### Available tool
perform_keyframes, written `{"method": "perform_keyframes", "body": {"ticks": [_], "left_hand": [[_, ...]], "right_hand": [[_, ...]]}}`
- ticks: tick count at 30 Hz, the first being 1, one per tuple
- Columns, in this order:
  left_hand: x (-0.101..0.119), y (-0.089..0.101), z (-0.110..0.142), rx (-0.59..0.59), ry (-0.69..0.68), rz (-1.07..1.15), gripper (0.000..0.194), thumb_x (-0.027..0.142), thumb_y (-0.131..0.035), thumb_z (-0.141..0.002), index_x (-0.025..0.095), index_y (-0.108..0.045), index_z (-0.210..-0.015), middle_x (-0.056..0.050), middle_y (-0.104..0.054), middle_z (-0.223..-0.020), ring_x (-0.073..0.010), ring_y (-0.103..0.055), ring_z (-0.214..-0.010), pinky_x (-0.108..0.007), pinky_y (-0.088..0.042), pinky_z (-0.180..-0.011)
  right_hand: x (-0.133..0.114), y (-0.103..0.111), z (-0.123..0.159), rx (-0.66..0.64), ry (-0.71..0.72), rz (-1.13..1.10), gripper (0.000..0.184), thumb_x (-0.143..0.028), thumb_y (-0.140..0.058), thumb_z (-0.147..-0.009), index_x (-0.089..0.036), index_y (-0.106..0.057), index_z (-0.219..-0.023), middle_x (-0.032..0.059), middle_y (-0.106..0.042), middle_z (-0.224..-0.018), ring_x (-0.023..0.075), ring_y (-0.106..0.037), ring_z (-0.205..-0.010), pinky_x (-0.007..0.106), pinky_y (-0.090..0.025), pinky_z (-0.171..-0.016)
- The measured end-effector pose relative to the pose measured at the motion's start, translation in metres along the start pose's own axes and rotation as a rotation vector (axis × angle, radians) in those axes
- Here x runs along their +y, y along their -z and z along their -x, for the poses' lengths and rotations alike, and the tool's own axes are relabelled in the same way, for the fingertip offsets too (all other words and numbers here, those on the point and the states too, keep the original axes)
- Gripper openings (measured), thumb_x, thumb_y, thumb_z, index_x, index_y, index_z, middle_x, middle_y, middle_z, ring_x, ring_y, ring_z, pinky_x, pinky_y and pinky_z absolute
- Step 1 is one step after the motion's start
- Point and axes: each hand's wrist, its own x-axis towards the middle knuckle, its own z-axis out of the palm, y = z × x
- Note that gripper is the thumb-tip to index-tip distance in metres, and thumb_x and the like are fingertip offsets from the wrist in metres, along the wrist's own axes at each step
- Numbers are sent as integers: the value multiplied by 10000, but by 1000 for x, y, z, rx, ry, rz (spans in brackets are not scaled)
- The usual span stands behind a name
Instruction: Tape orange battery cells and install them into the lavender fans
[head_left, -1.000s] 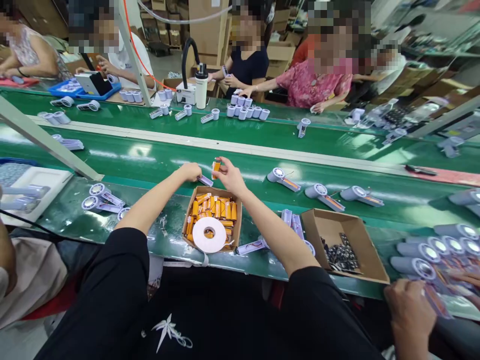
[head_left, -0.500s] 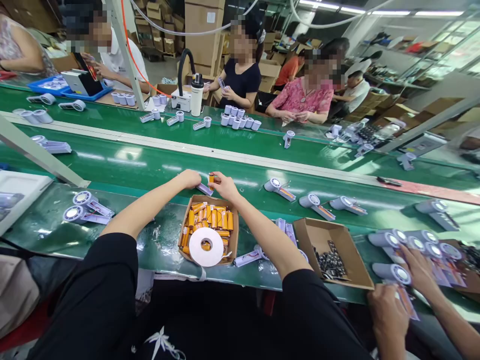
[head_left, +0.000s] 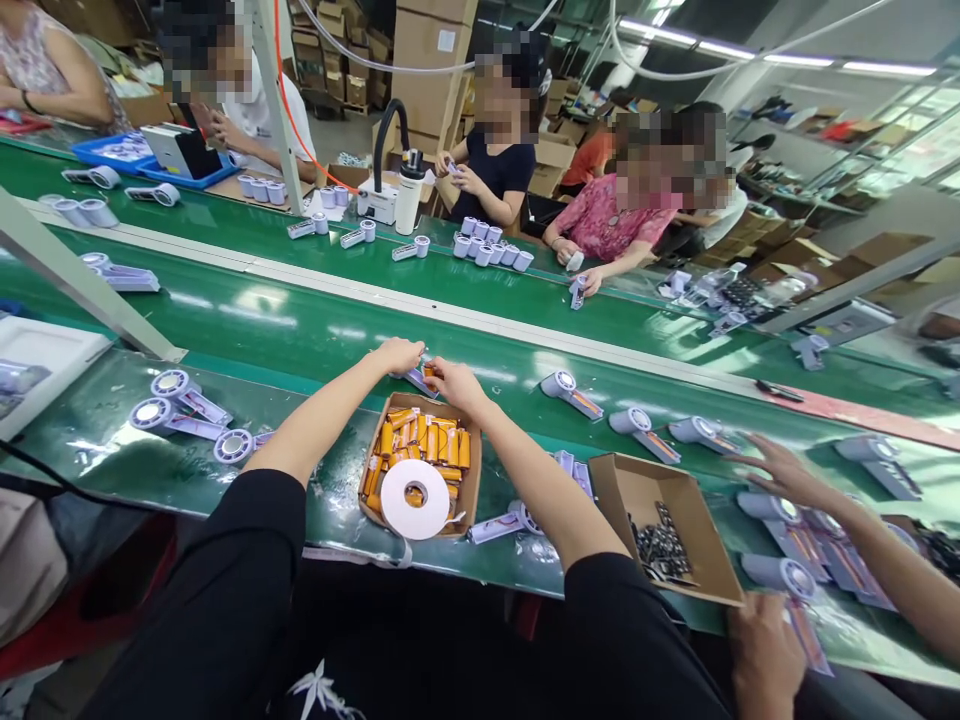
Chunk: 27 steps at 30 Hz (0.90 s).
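Just beyond the box, my left hand (head_left: 401, 355) is closed around a lavender handheld fan (head_left: 421, 382). Only part of the fan's open handle shows; its head is hidden by my fingers. An orange cylindrical battery (head_left: 430, 371) is pinched in my right hand (head_left: 457, 386), at the handle. Whether the battery sits inside the handle, I cannot tell. Below my hands stands a cardboard box (head_left: 474, 490) full of orange batteries (head_left: 401, 437). A roll of white tape (head_left: 397, 500) lies on top of them.
On my left lie several fans (head_left: 171, 384). More fans (head_left: 571, 392) rest on the green belt (head_left: 510, 350). A box of small dark metal parts (head_left: 619, 480) stands at right, beside a co-worker's hands (head_left: 784, 470). People sit across the line.
My right hand has lowered the battery from upright above the fan to the handle. The neighbour's upper hand has moved toward the belt. Another fan has come into view by my left arm.
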Motion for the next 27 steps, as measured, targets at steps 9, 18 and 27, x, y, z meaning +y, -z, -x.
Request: {"method": "perform_keyframes", "body": {"ticks": [9,18,27], "left_hand": [[19,3,4,40,80,63,442,466,-738,-1076,181,-688,-1410,-117,-715,-1401,-269,-729,-1217,-513,-649,-1051],[55,13,104,192,-162,15,475,323,-694,-1046,217,-649,-1506,-182,-675,-1556,-345,-557,-1535,-498,-419,-1296],[69,-30,269,119,-644,96,686,362,-962,-799,349,-727,-1444,-92,-751,-1479,-329,-609,-1491,-512,-500,-1299]], "right_hand": [[-19,7,-9,-191,51,285,362,-350,-707,-1070,-265,-799,-1410,149,-879,-1199,328,-835,-1118,378,-599,-997],[-14,60,63,-70,87,66,384,-344,-654,-1095,-208,-791,-1427,155,-816,-1412,339,-758,-1324,481,-560,-1174],[-34,52,287,137,-30,-613,275,-474,-743,-1023,-253,-884,-1106,45,-888,-932,197,-808,-724,310,-651,-695]]}}
